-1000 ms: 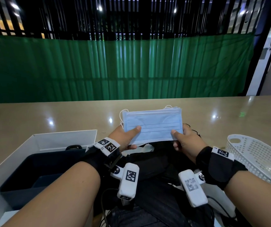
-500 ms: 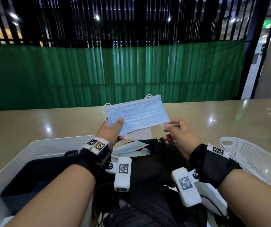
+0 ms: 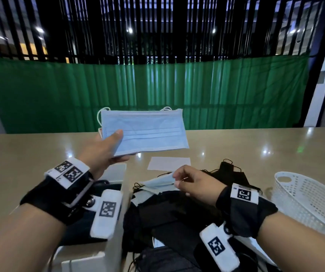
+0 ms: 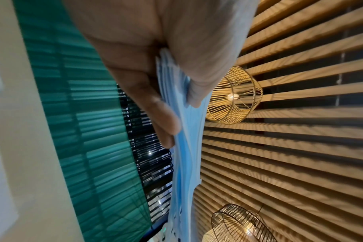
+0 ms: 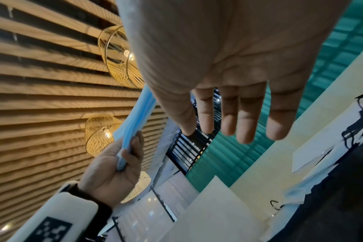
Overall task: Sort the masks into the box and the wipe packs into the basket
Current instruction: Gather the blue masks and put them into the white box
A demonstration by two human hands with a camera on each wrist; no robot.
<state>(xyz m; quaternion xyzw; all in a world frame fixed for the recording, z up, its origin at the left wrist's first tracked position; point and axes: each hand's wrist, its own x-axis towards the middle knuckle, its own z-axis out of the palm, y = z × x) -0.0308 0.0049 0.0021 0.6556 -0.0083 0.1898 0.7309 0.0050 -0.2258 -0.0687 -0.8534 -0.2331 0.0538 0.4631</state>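
Observation:
A stack of light blue masks [image 3: 149, 132] is held up above the table, pinched at its left end between the thumb and fingers of my left hand [image 3: 121, 146]. The left wrist view shows the same pinch on the stack's edge [image 4: 186, 147]. My right hand [image 3: 179, 180] hovers low over the pile of black masks [image 3: 177, 214], beside a loose blue mask [image 3: 155, 182]; in its wrist view the fingers [image 5: 230, 121] are relaxed and hold nothing. The white box [image 3: 83, 260] with a dark inside lies under my left forearm. The white perforated basket [image 3: 305, 199] stands at the right.
A flat white rectangle [image 3: 169, 163] lies on the beige table [image 3: 30, 154] just beyond the pile. A green curtain and black bars close off the far side. Black ear loops trail from the pile towards the basket.
My right hand has let go of the blue stack and dropped to the pile. My left hand alone now holds the stack, lifted up and to the left.

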